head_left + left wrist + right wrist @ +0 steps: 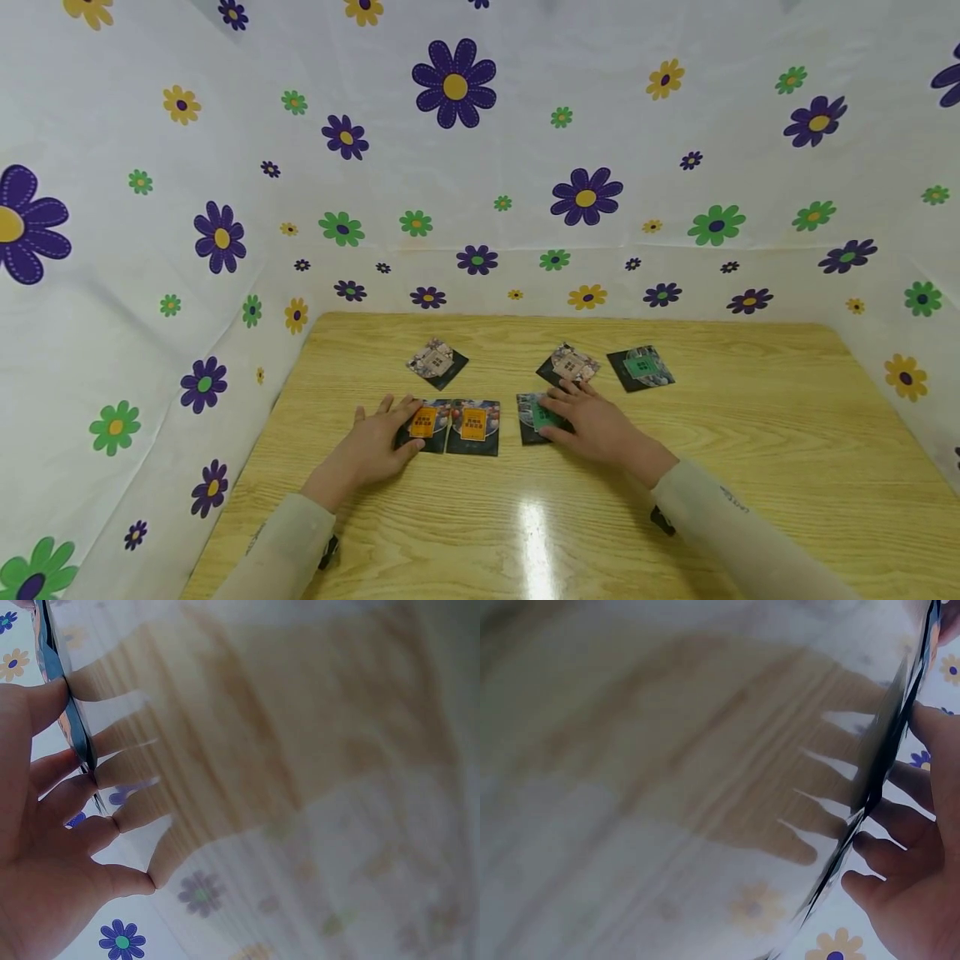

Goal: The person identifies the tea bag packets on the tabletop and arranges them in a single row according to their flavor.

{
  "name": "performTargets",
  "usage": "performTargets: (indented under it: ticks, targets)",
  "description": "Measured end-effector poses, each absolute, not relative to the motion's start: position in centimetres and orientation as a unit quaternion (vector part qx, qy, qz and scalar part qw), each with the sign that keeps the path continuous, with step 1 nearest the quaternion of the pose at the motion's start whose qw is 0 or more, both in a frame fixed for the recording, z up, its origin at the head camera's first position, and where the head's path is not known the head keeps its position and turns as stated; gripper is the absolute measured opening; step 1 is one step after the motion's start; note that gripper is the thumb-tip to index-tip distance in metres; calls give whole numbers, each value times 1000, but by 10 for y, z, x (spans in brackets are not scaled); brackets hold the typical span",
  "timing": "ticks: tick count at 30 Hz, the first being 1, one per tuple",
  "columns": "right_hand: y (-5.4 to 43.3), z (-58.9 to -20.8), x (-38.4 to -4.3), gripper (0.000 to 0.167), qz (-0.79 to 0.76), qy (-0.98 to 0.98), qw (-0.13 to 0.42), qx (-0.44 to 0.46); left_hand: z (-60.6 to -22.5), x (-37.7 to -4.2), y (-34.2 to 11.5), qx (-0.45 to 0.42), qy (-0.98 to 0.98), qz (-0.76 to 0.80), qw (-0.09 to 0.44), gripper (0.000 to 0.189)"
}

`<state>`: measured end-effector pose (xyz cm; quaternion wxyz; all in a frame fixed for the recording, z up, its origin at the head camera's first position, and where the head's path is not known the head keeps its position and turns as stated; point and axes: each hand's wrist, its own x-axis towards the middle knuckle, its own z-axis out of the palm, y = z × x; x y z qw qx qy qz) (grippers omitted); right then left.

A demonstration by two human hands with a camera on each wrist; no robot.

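Note:
In the head view my left hand [372, 447] rests with spread fingers at the left side of a flat dark packet with an orange label [423, 423]. A second orange-labelled packet [474, 427] lies right beside it. My right hand [596, 427] lies over the right part of a green-labelled packet [529, 418], covering some of it. In the left wrist view the left hand's fingers [67, 791] touch the tabletop, with the thumb against the packet's edge. The right wrist view shows the right hand [915, 832] at a packet seen edge-on.
Behind the front row lie a beige-labelled packet [435, 363] at left, another beige-labelled packet [572, 365] just beyond my right fingertips, and a green-labelled packet [642, 367] further right. Flower-printed white sheeting [510, 150] stands around the glossy wooden table [420, 533].

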<state>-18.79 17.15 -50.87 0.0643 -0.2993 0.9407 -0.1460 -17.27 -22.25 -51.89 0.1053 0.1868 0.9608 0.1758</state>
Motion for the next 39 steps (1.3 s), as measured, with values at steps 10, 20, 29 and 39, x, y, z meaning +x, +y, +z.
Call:
performTargets:
  ticks: [10, 20, 29, 39]
  targets:
    - [162, -508, -180, 60, -130, 938, 41, -320, -523, -174, -223, 186, 962, 168, 106, 69]
    - [153, -504, -179, 59, -119, 938, 38, -324, -518, -173, -223, 188, 962, 167, 106, 68]
    - [147, -505, -178, 59, -116, 937, 32, -327, -518, -174, -223, 191, 962, 167, 104, 69]
    - [142, -506, -177, 57, -114, 934, 22, -337, -518, -174, -224, 196, 960, 170, 101, 69]
